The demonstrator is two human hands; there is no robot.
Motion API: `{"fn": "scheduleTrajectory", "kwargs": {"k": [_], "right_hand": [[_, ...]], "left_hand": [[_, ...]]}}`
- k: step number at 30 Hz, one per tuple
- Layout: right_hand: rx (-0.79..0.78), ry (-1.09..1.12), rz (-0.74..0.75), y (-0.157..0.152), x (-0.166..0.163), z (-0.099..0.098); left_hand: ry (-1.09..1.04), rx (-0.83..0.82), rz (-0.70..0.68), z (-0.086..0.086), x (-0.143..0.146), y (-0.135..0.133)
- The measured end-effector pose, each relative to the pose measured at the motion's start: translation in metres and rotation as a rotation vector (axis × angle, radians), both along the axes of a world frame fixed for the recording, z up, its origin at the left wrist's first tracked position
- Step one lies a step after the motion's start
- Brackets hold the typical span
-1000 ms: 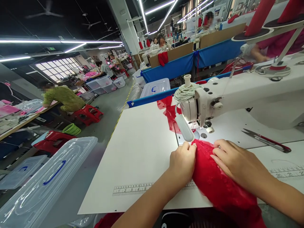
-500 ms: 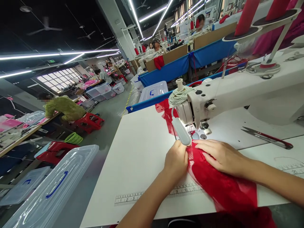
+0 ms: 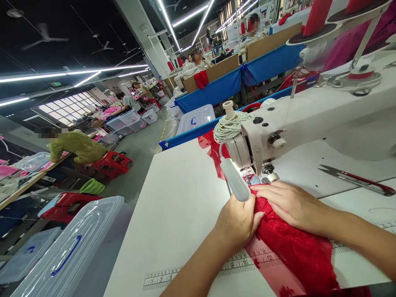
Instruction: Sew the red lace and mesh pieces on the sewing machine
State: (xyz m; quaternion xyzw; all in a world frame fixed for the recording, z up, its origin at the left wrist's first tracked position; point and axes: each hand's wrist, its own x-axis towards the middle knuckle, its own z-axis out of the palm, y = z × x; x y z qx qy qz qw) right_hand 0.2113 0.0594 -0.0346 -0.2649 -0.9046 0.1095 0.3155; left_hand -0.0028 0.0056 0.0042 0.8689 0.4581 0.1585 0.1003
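Red lace fabric [image 3: 293, 251], partly sheer, runs from the needle area down over the table's front edge. My left hand [image 3: 236, 220] is closed on the fabric's left edge, thumb on top, its fingertips partly hidden behind a small grey lamp [image 3: 235, 179]. My right hand [image 3: 293, 206] lies flat on the fabric, fingers stretched toward the needle. Just beyond both hands stands the head of a white sewing machine [image 3: 297, 119]. Another stretch of sheer red fabric [image 3: 210, 144] lies behind the needle.
Scissors [image 3: 355, 179] with a red-and-black handle rest right of the machine. A ruler scale [image 3: 163, 277] is printed along the table's [image 3: 173, 206] front. Red thread cones [image 3: 318, 18] stand above. Lidded plastic bins [image 3: 74, 247] sit at left; a person [image 3: 74, 146] works beyond.
The fabric under my hands has shifted and spread, with a sheer strip now lying over the ruler. My left thumb now shows on the fabric. The view has moved slightly.
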Motion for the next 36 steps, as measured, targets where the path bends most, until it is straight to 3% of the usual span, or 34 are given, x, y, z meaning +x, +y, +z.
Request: {"fn": "scheduleTrajectory", "kwargs": {"k": [5, 17, 25, 36], "right_hand": [[-0.015, 0.023, -0.013, 0.001, 0.0, 0.0], [0.04, 0.015, -0.015, 0.002, 0.0, 0.009], [0.025, -0.005, -0.058, 0.003, -0.001, 0.003], [0.068, -0.047, -0.035, 0.005, -0.002, 0.013]], "left_hand": [[0.122, 0.066, 0.006, -0.008, -0.003, -0.001], [0.147, 0.276, 0.016, -0.012, -0.003, -0.002], [0.173, 0.336, 0.017, -0.015, -0.002, -0.001], [0.17, 0.38, 0.025, -0.013, -0.001, 0.0]]}}
